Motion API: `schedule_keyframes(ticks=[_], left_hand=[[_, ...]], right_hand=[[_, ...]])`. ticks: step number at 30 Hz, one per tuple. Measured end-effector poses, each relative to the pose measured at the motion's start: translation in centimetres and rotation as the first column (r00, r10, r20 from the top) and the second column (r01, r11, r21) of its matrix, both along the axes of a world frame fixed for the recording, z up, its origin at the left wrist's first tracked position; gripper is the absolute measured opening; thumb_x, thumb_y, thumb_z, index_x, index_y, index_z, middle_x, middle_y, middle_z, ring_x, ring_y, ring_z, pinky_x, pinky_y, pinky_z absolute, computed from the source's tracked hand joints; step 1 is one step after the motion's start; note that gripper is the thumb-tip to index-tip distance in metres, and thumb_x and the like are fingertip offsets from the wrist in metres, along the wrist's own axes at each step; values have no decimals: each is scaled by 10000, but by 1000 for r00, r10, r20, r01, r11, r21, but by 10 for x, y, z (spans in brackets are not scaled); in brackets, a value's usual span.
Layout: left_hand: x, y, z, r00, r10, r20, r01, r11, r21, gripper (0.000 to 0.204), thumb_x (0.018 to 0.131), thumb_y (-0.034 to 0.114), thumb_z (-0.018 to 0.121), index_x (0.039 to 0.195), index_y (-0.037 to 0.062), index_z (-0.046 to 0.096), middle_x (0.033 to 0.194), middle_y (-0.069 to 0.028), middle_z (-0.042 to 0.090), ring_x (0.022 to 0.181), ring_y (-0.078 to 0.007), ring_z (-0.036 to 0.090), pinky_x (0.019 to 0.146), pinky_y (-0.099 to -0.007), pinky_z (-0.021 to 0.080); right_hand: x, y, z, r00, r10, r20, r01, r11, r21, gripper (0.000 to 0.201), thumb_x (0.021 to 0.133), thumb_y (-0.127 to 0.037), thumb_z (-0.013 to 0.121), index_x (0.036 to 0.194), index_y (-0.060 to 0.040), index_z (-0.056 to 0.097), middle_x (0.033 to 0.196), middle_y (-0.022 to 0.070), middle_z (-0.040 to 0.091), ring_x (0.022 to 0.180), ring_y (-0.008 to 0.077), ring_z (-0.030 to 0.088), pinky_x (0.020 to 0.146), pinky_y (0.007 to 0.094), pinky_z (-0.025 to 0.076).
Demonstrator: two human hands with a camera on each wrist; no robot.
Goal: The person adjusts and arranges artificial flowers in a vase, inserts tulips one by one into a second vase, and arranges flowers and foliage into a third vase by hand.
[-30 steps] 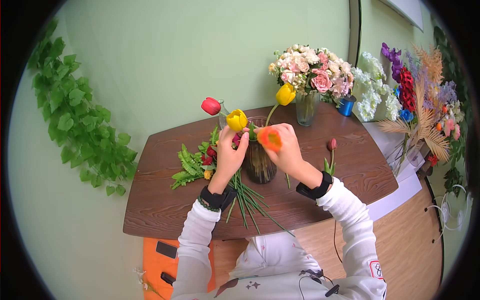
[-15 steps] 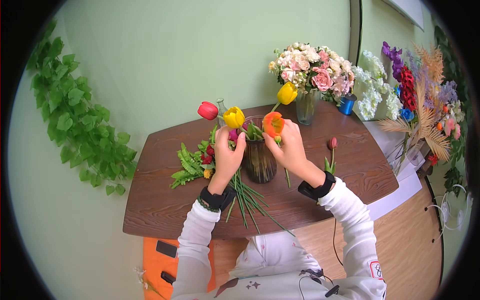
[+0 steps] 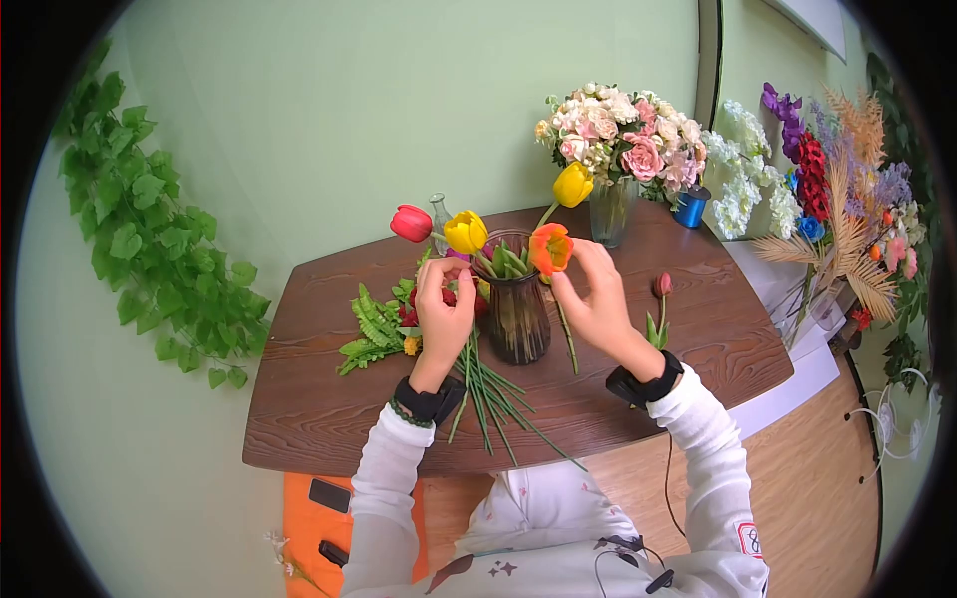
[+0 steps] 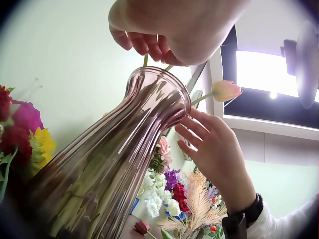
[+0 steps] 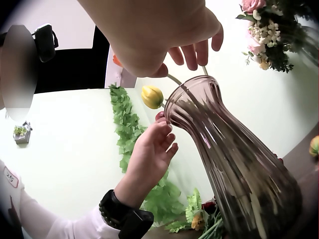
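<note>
A ribbed, smoky glass vase (image 3: 518, 324) stands on the table, with green leaves in its mouth. A red tulip (image 3: 411, 223) and a yellow tulip (image 3: 466, 232) lean out on its left. Another yellow tulip (image 3: 573, 185) rises at the back right, and an orange tulip (image 3: 550, 248) leans over the right rim. My left hand (image 3: 444, 304) is just left of the rim, below the yellow bloom, fingers loosely bent, thumb apart from them. Beside the orange bloom is my right hand (image 3: 598, 304), its fingers extended and thumb spread, fingertips close to the petals.
Left of the vase lie green fern leaves (image 3: 374, 334) and loose green stems (image 3: 488, 399). A pink tulip (image 3: 662, 286) lies to the right. Behind stand a small clear bottle (image 3: 439, 211), a vase of pink and white flowers (image 3: 628, 140) and a blue ribbon spool (image 3: 691, 208).
My right hand has drawn back to the right from the orange tulip, which now faces up beside the rim. My left hand has lowered slightly away from the yellow tulip. The red tulip leans further left.
</note>
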State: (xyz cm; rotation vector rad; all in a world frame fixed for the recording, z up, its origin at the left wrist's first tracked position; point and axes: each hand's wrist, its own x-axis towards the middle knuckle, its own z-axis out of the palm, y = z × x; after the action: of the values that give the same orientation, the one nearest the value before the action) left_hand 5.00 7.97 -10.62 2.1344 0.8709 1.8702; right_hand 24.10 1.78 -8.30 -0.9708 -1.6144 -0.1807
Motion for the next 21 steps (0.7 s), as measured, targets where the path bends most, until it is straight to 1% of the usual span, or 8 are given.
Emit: schedule_keyframes(ticks=[5,6,7,9,10,13,17,21], left_hand=[[-2,-7,-4,995,-67,74,80,979,-189,122,784,70,565,877,9,515,787,-49,529,726,-149,495,658,-278,388],[-4,-8,-6,997,-74,-26,66,972,-224,340,754,113,626,1022,2,449,917,-78,522,811,-169,501,718,-289,399],[1,-11,-8,997,-79,-17,73,969,-235,340,754,113,626,1022,2,449,917,-78,522,811,-169,501,718,-289,399],[11,-16,-10,992,-127,8,126,965,-232,627,709,154,691,1165,-14,293,1058,-145,459,932,-219,486,804,-322,399],[13,-10,-17,974,-227,-21,211,932,-296,842,673,182,739,1226,-28,140,1139,-215,381,1020,-269,452,872,-358,381],[31,-10,-25,980,-199,1,193,951,-241,864,687,179,729,1247,-10,98,1183,-177,386,1028,-217,465,825,-346,388],[43,-2,-29,987,-145,72,158,959,-235,921,644,145,765,1241,-31,86,1179,-212,372,1018,-238,490,837,-346,419],[42,-10,-13,992,-111,55,122,940,-319,905,638,115,766,1229,-26,95,1155,-220,390,998,-243,510,847,-338,430]], right_hand=[[40,-18,-19,963,-19,-270,-63,954,-292,204,777,-49,545,976,-7,541,899,96,551,752,183,544,709,272,434],[53,-19,-26,970,-71,-234,-17,935,-354,190,802,-53,527,986,-8,543,891,61,551,732,131,531,684,242,428],[71,-17,-36,974,-120,-194,30,910,-413,178,827,-56,509,995,-8,544,884,25,552,712,79,518,659,213,422],[124,1,-79,987,-162,-17,141,900,-412,170,833,-52,490,987,-8,547,866,43,553,659,86,519,618,216,428],[134,-2,-80,964,-228,-140,106,806,-582,158,802,-71,482,915,-5,570,830,98,577,762,187,565,763,302,436],[178,10,-118,949,-291,-121,145,742,-654,180,789,-87,498,935,2,556,830,116,589,837,207,580,796,325,435],[177,-2,-101,870,-489,-63,228,512,-828,223,754,-141,545,902,22,511,760,155,590,638,234,606,580,338,481],[196,9,-118,893,-445,-66,148,430,-890,184,742,-149,556,804,20,517,623,119,573,464,213,559,419,314,439]])
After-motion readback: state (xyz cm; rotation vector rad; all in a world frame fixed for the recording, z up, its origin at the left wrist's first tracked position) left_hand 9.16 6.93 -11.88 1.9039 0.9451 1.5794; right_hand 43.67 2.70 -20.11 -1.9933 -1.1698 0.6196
